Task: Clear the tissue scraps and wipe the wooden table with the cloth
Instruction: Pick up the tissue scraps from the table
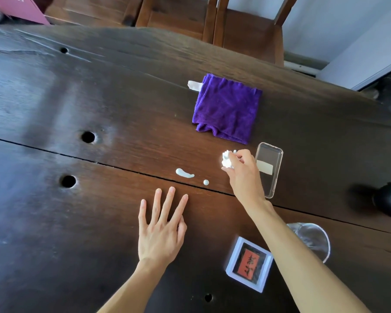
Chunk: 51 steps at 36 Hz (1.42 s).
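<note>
My right hand [242,175] pinches a crumpled white tissue scrap [226,160] just above the dark wooden table [99,109]. To its left, two white spots lie on the wood: an elongated one [184,173] and a small round one [205,182]. A folded purple cloth [227,108] rests further back, with a white tag [194,85] poking out at its far left corner. My left hand [161,229] lies flat on the table, fingers spread, holding nothing, just in front of the white spots.
A clear phone case [269,171] lies right of my right hand. A small white-framed box with a red label [248,264] and a glass [312,240] sit near the front. A dark cup [388,199] stands at the right edge. Wooden chairs [212,16] line the far side.
</note>
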Tool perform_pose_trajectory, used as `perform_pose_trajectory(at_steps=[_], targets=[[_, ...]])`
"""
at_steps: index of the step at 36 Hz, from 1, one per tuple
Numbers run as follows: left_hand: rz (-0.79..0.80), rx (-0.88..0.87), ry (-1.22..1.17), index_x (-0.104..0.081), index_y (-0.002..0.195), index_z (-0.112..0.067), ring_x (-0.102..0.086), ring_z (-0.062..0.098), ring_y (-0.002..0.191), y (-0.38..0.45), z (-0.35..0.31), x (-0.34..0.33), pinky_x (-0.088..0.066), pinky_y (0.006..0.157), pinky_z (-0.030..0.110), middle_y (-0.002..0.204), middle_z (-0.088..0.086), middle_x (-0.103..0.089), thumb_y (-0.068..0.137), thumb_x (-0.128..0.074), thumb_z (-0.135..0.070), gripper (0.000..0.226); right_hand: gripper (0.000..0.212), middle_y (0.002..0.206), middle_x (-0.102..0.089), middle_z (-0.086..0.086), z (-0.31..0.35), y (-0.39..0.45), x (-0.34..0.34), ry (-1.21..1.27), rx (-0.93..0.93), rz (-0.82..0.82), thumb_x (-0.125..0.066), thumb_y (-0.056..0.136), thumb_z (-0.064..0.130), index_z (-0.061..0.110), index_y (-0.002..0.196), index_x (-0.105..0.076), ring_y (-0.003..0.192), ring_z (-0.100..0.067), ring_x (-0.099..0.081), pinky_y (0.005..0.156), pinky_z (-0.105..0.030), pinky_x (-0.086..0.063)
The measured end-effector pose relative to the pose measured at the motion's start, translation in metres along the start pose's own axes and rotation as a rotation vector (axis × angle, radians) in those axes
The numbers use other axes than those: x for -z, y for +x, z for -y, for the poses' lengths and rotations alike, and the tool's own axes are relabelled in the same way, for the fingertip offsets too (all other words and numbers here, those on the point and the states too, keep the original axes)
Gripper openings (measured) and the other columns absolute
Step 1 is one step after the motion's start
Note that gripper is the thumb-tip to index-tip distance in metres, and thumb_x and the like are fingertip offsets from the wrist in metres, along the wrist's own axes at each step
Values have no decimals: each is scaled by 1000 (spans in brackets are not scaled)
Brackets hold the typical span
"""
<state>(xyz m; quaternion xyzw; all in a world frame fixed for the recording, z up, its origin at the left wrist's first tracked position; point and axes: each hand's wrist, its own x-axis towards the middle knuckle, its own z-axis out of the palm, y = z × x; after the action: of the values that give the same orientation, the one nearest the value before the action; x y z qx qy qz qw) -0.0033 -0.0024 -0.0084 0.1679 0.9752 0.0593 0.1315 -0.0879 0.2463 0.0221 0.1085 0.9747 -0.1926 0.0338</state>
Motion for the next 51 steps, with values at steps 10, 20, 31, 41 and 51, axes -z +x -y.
perform_pose_trajectory(at_steps=[10, 20, 31, 41, 51], targets=[[25, 14, -5, -13, 160, -38, -1, 27, 158, 0, -1, 2, -5, 125, 58, 170, -2, -10, 102, -22, -41, 59, 38, 112, -64, -6, 7, -21, 18, 282, -270, 97, -71, 93, 25, 8, 126, -69, 96, -14, -58, 77, -20, -40], [246, -1, -92, 4, 158, -45, 22, 17, 154, 2, 3, 43, 10, 125, 49, 168, -11, 15, 105, -18, -49, 57, 42, 137, -63, -4, 26, -66, 83, 477, -337, 231, -62, 99, 31, 14, 137, -61, 123, -20, -58, 97, -32, -44], [183, 163, -749, -71, 122, -31, -61, 12, 121, -18, -18, 158, -50, 97, 21, 134, -9, -65, 99, -55, -17, 32, 37, 115, -65, 8, 68, -131, 160, 578, -198, 255, -63, 98, 29, 16, 132, -65, 101, -9, -61, 90, -23, -48], [345, 227, -1505, -61, 136, -25, -69, 20, 114, -88, -77, 234, -58, 96, 48, 124, 0, -72, 89, -55, -59, 59, 37, 112, -70, 15, 101, -199, 175, 806, -187, 198, -81, 83, 27, 24, 117, -65, 104, -2, -66, 82, -14, -55], [316, 332, -1667, -67, 127, -15, -71, 27, 110, -121, -104, 246, -54, 102, 49, 115, 10, -75, 92, -56, -44, 47, 20, 95, -72, 18, 106, -230, 175, 761, -223, 56, -82, 83, 23, 26, 99, -70, 92, -4, -67, 77, -16, -56]])
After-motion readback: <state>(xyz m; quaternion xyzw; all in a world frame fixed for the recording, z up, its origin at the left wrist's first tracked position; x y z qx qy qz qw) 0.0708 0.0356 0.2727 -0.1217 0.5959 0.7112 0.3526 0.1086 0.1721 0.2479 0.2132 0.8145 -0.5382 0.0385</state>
